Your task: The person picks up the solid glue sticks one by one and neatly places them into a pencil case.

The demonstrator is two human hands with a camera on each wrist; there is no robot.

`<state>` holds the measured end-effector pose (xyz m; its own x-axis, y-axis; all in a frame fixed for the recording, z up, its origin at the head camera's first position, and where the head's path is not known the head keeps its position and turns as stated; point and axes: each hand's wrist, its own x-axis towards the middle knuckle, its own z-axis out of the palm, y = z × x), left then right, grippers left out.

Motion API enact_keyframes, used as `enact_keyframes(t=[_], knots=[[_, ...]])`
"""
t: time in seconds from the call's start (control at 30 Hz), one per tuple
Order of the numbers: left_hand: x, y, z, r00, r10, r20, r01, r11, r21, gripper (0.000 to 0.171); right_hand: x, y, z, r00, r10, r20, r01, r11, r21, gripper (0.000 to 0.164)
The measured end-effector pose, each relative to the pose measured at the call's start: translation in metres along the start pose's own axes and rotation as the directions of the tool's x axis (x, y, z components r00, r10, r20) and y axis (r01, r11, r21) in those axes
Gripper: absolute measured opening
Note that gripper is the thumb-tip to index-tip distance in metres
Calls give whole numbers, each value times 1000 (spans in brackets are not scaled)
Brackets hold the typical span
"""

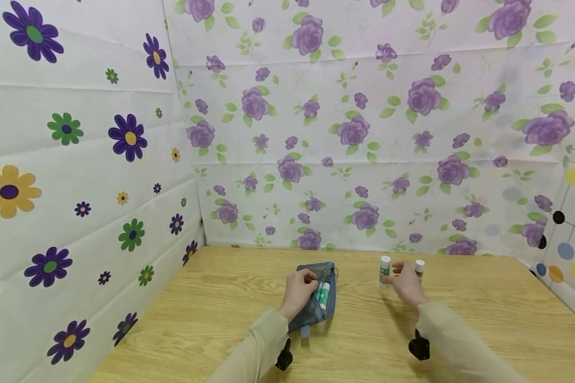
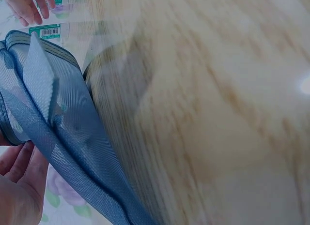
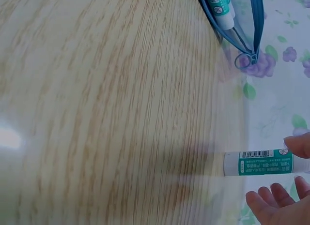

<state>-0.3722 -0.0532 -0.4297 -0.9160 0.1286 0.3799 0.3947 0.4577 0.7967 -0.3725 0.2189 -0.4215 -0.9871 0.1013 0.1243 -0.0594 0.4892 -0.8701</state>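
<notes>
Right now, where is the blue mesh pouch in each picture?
Head: the blue mesh pouch is low, slightly right of the middle.
Left wrist: large, on the left side, running to the bottom edge.
Right wrist: top right, cut off by the top edge.
Shared landmark: the purple-flowered sheet.

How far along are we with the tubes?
Looks done: two green-and-white cylindrical tubes inside the blue mesh pouch, held by the left grip. In hand: the right grip is at one upright white-capped tube. Apparently remaining: that tube and a second white-capped tube, both outside the pouch.
</notes>
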Motion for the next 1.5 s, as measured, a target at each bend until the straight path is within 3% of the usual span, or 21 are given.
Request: enact_keyframes(t=[1.23, 1.5], knots=[[1, -2, 2, 1000, -4, 10, 4, 1000, -8, 9, 15, 10, 11, 992, -73, -99, 86, 987, 133, 52], [1, 0, 2, 1000, -7, 11, 7, 1000, 2, 9, 17, 13, 10, 994, -68, -81, 79, 986, 145, 53]])
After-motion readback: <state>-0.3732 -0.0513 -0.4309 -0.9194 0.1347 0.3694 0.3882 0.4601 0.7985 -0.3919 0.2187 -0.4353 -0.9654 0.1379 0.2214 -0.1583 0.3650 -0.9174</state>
